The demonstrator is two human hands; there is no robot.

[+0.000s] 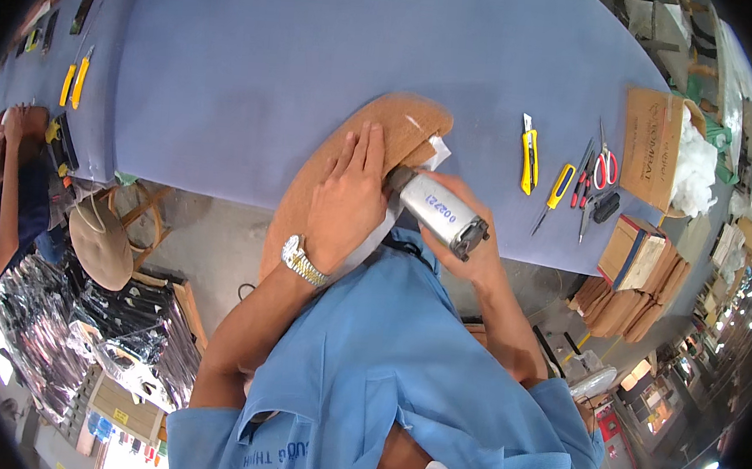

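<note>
A curved brown fabric-like piece (319,174) lies along the near edge of the blue table and overhangs it. My left hand (350,200) presses flat on it, fingers stretched out. White lining or backing (436,154) shows at the piece's right end. There my right hand (472,228) grips a silver cylindrical hand tool (442,206) with black ends, probably powered. The tool's far end meets the piece's edge beside my left fingers; its working tip is hidden.
To the right lie a yellow utility knife (529,158), a yellow-handled screwdriver (560,186) and red-handled scissors (606,168). Beyond them a cardboard box (652,149) holds white stuffing. Brown pieces (633,296) are stacked by the table's right corner. At far left another person's arm (8,191) works.
</note>
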